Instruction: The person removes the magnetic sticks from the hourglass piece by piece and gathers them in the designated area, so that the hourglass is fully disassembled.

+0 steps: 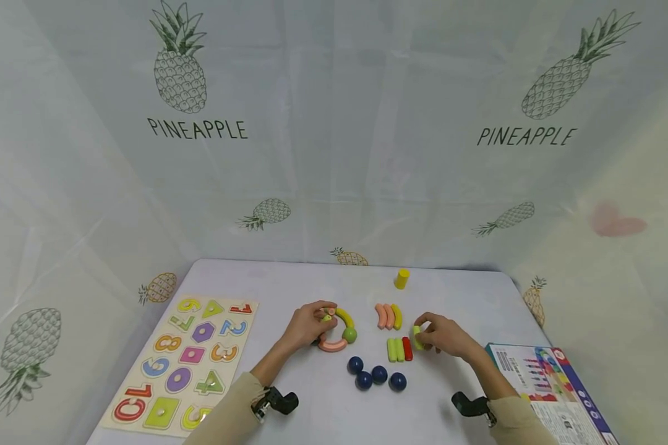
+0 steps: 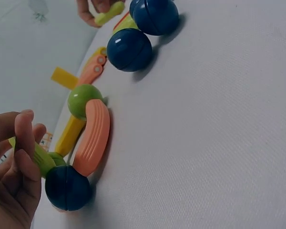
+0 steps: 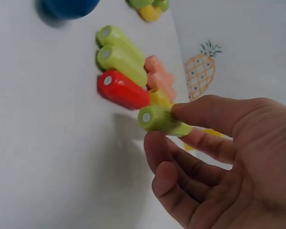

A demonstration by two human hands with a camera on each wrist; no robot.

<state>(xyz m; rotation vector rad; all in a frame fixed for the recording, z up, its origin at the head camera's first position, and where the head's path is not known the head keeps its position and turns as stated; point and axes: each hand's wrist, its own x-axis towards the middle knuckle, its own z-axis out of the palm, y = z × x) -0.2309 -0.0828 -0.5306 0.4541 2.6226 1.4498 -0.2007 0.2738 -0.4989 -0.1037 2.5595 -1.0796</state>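
Note:
My left hand (image 1: 306,324) grips a light green magnetic rod (image 2: 42,160) at the left side of a ring of toy pieces. In that ring a green ball (image 1: 349,335) joins a yellow curved rod (image 1: 345,317) and a pink curved rod (image 1: 333,346). A dark blue ball (image 2: 66,187) sits at the pink rod's near end in the left wrist view. My right hand (image 1: 445,335) pinches another light green rod (image 3: 159,120) between thumb and fingers, its magnet end showing. Beside it lie a red rod (image 3: 124,89) and two light green rods (image 3: 121,59) in a row.
Several dark blue balls (image 1: 379,374) lie nearer the front. Pink curved rods (image 1: 385,316) and a yellow one (image 1: 397,316) lie behind the straight rods. A yellow cylinder (image 1: 402,279) stands at the back. A number puzzle board (image 1: 164,386) lies left, a printed box (image 1: 556,395) right.

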